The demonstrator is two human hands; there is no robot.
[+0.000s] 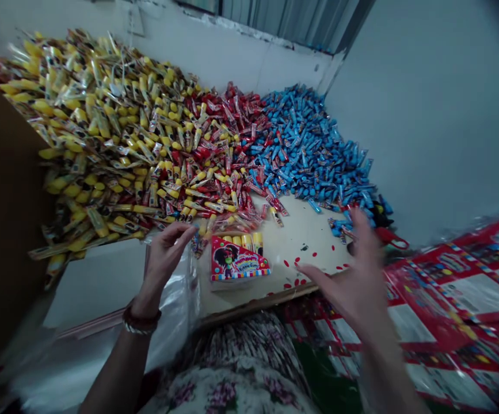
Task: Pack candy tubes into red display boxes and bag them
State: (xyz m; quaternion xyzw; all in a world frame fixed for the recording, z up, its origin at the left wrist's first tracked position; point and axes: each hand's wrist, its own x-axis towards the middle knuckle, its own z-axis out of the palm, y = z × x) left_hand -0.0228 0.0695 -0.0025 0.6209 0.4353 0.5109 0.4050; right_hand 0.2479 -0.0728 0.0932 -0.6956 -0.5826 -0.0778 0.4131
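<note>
Left hand (165, 261) has its fingers (184, 230) half curled beside a clear plastic bag (174, 299), grip unclear. Gum box (239, 259) sits on the board (305, 241) between the hands. Right hand (357, 282) is spread open, blurred, apparently empty. Risk: a careless sweep could knock loose gum tubes (214, 149) off the board edge.

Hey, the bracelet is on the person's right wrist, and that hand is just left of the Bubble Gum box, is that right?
Not quite: the head view shows the bracelet on the left wrist, not the right. The rest stands: that left hand is just left of the Bubble Gum box.
</note>
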